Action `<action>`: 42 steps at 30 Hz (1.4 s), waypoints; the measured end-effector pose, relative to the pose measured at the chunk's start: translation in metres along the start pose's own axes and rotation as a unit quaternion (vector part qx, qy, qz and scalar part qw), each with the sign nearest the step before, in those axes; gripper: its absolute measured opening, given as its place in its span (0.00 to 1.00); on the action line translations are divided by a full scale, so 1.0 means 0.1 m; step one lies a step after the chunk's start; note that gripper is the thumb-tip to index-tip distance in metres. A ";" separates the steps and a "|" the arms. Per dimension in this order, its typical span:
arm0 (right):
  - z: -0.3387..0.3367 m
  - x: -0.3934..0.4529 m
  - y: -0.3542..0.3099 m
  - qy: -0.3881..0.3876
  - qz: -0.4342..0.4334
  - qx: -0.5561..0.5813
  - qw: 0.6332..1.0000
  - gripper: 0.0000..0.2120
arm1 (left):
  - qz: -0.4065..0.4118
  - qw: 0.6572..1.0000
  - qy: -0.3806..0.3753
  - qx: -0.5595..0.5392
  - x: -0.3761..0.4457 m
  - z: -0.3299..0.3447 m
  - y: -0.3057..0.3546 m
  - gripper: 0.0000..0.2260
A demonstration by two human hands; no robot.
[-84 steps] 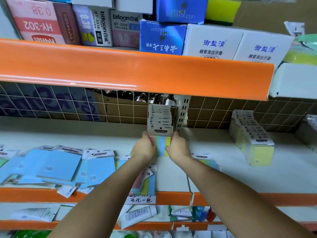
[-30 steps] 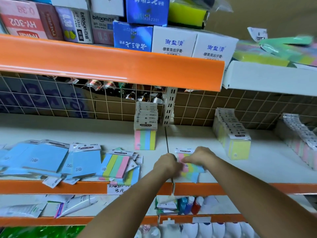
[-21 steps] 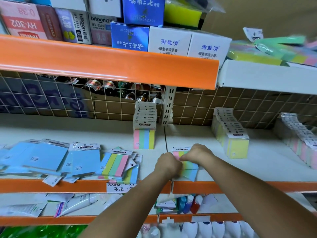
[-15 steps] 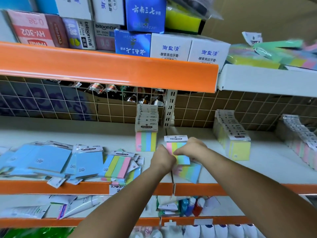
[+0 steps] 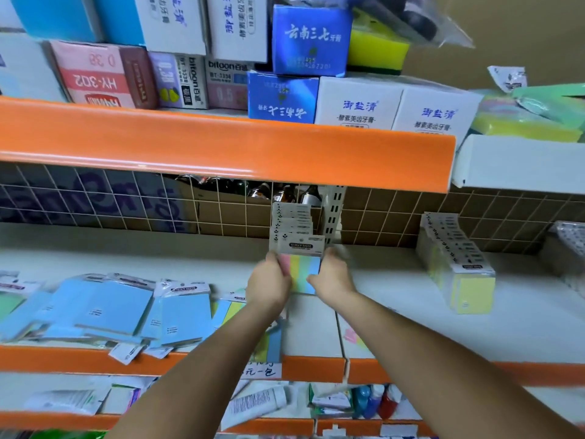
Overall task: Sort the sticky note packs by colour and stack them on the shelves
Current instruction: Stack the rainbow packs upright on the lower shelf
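- Packs of blue sticky notes (image 5: pixel 107 308) lie loose and overlapping at the left of the middle shelf (image 5: pixel 395 324), some header cards hanging over its orange front lip (image 5: pixel 63 359).
- Just right of them, striped multicolour packs (image 5: pixel 232 308) lie flat, partly hidden under the left forearm.
- Left hand (image 5: pixel 269 285) is curled round the left edge of the rainbow-striped sticky note pack (image 5: pixel 302 274), holding it upright.
- That pack stands at the front of a row of like packs (image 5: pixel 292 220) that runs back to the wire grid wall (image 5: pixel 95 204), just left of the perforated metal upright (image 5: pixel 332 213); the hands cover its lower corners.
- Right hand (image 5: pixel 332 282) grips the pack's right edge, fingers bent round it, so the pack is pinched between both hands.
- Another striped pack (image 5: pixel 353 339) lies flat near the front lip, mostly covered by the right forearm.
- Further right, well apart from the hands, a row of yellow sticky note packs (image 5: pixel 459 267) stands upright, running back to the grid.
- At the far right edge a further row of packs (image 5: pixel 569 236) is only partly in view.
- Overhead, the upper shelf's orange lip (image 5: pixel 221 150) overhangs the row; on that shelf sit toothpaste boxes (image 5: pixel 357 103), blue boxes (image 5: pixel 281 96) and sponges (image 5: pixel 376 49).
- Below, the lower shelf holds tubes (image 5: pixel 256 403) and small bottles (image 5: pixel 373 403), blurred.
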State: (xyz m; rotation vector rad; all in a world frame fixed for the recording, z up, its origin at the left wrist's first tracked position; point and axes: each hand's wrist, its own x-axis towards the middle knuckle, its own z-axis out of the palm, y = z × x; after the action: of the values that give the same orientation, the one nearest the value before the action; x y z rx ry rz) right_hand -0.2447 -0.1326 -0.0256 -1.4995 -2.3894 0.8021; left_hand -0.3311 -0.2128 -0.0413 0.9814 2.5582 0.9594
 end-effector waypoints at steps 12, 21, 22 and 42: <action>0.19 0.15 0.00 -0.027 -0.010 -0.024 0.999 0.21 | -0.013 0.992 -0.030 0.121 0.21 0.09 -0.20 0.09; 0.26 0.12 0.09 -0.065 -0.004 -0.131 0.989 0.17 | -0.027 0.978 -0.072 0.192 0.26 0.10 -0.19 0.12; 0.26 0.13 0.08 -0.063 -0.002 -0.137 0.989 0.17 | -0.025 0.979 -0.074 0.189 0.27 0.10 -0.19 0.12; -0.07 0.09 0.27 -0.067 -0.009 -0.117 0.991 0.15 | -0.005 0.976 0.021 0.215 0.00 0.10 0.08 0.13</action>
State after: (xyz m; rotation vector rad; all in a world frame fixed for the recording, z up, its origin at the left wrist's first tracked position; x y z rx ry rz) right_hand -0.2249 -0.1132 -0.0356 -1.5492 -2.6731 0.6552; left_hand -0.3228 -0.2038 -0.0432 1.0554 2.8685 0.4295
